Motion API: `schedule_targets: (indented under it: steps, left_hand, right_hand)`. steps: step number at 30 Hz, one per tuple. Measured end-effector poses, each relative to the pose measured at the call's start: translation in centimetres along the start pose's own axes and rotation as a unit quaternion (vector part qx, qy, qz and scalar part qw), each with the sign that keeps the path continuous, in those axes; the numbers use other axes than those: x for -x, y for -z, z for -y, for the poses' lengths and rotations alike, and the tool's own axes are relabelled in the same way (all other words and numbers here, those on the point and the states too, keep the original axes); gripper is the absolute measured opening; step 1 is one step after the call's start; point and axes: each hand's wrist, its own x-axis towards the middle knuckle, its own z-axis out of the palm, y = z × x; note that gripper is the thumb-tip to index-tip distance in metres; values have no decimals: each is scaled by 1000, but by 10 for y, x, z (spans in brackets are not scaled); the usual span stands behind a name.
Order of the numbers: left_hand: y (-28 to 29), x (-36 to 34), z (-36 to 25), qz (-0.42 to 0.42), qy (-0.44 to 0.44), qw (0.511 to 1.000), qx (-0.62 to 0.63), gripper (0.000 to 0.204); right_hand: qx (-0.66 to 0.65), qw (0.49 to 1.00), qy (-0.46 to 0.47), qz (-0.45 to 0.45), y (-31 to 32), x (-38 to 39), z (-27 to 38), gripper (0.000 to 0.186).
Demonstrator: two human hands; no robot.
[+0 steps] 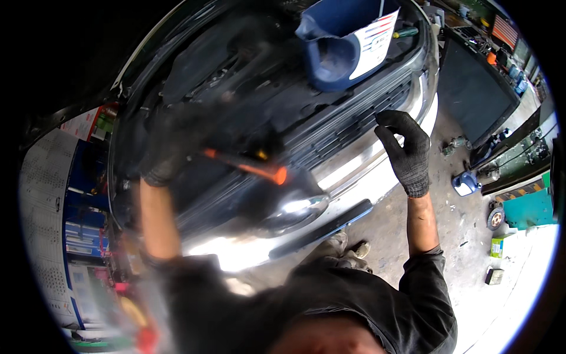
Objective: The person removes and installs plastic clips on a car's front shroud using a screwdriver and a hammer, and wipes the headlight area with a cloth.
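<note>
My left hand (168, 141), in a black knit glove, is over the open engine bay (236, 82) of a car. Motion smears its fingers, so what they hold, if anything, is unclear. Just right of it, an orange rod-like thing with a rounded end (277, 174) shows blurred above the car's front edge. My right hand (410, 154), gloved alike, is raised beside the grille (354, 127). Its thumb and forefinger curl together in a ring, with nothing visible between them. Beyond it, a blue plastic jug (330, 74) with a white label stands at the front of the bay.
A green-handled tool (405, 32) lies behind the jug. The headlight (298, 212) and pale bumper are close to my body. On the floor at right are another blue jug (466, 183), a small wheel (496, 218) and a green box (498, 248). A cluttered bench (471, 35) stands farther back.
</note>
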Motion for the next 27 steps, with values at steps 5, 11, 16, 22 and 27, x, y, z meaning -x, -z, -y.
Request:
schedule_targets:
  steps: [5,11,16,22,27]
  left_hand:
    - [-10,-92,-52,-99,-392,865,-297,26]
    - [-47,-215,-131,-91,-480,837,-247,37]
    - [-81,-256,-166,-104,-335,907,-232,53]
    - [-90,-218,-143,-165,-254,898,-320,48]
    - [-115,-153,-156,-67,70,990,-101,83]
  right_hand:
    - [11,997,-39,72,28,-43,-14,15]
    - [38,994,44,89,58,-103,-1,15]
    - [3,982,160,105,93,-166,-12,16]
    - [-4,947,287,145,115,-246,-48,23]
    - [58,836,525,149,90,-281,-66,36]
